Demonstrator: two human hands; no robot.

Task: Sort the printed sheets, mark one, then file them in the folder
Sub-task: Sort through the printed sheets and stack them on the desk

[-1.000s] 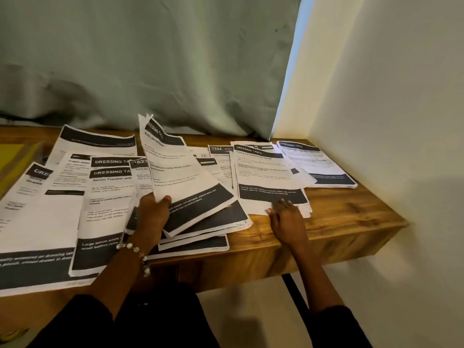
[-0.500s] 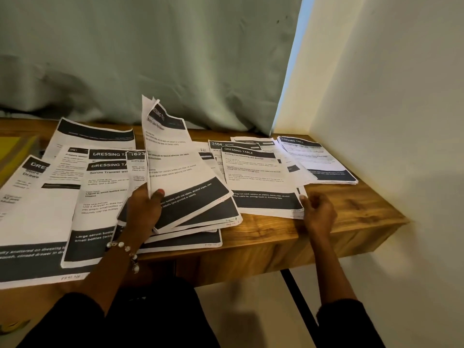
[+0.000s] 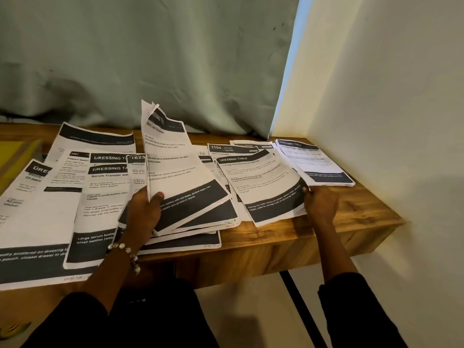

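- Left hand [image 3: 143,212], bare; painted nail on the thumb, reddish-pink in this light.
- Beaded bracelet [image 3: 125,251] just below the left hand, at the wrist: pale, pearl-like round beads, with a short strand of beads dangling off it.
- Black left sleeve [image 3: 72,320] further down the forearm, ending well short of the wrist.
- Right hand [image 3: 321,204], bare, without rings or bands in view.
- Black right sleeve [image 3: 356,310], matching, likewise stopping partway up the forearm.

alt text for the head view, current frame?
A person's left hand grips a tilted-up bundle of printed sheets while the right hand pinches the edge of another sheet lifted off a wooden table. More printed pages lie spread across the table, with a neat stack by the wall.
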